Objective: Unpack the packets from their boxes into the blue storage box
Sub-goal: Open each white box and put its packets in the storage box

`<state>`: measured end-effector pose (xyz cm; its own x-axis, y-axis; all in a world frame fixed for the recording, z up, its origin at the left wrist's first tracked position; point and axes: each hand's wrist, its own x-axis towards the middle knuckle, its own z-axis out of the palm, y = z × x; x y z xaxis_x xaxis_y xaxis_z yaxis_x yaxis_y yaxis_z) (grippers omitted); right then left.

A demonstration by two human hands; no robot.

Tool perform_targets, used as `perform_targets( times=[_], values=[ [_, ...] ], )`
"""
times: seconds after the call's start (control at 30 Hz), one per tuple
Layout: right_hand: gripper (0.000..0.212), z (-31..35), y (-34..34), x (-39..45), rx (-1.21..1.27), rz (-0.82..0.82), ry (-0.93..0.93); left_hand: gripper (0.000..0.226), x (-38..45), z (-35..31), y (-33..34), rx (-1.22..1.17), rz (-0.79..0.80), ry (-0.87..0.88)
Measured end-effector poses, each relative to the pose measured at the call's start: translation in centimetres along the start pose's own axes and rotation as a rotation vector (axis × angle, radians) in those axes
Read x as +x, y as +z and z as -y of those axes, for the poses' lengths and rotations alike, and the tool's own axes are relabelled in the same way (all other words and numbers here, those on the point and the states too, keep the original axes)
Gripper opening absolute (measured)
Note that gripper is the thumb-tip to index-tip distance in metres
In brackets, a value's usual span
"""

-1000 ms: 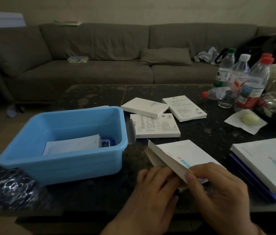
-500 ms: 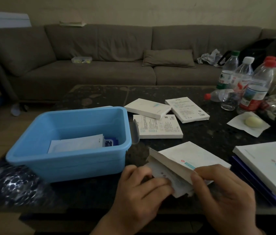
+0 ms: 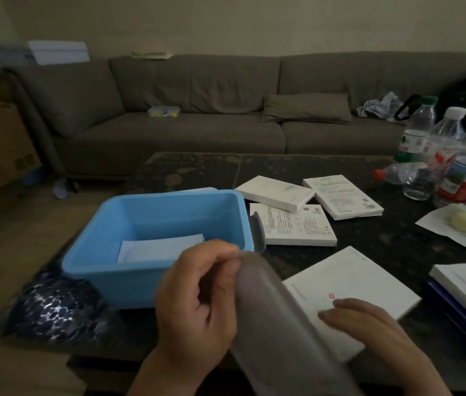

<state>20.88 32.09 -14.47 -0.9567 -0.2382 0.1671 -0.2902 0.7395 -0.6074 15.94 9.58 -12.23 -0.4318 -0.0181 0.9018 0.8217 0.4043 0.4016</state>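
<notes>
no legible txt; only small red mark on white box (image 3: 351,292).

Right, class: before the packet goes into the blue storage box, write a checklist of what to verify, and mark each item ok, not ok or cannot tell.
1. Packet gripped by left hand: ok, fingers pinch its top edge.
2. Packet fully out of the white box: cannot tell, blurred.
3. White box steadied: ok, right hand rests on it.
4. Blue storage box open on top: ok.
5. Room inside: ok, only flat white packets on its floor.
6. Path to the storage box: ok, it sits just beyond the left hand.
</notes>
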Motion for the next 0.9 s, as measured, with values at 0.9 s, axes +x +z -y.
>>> perform_targets(
  times=[0.9],
  values=[
    [0.021,13.0,-3.3,20.5,0.418,0.440,0.052,0.027,5.5,5.4,-11.6,-0.217,-0.494,-0.863]
  ],
)
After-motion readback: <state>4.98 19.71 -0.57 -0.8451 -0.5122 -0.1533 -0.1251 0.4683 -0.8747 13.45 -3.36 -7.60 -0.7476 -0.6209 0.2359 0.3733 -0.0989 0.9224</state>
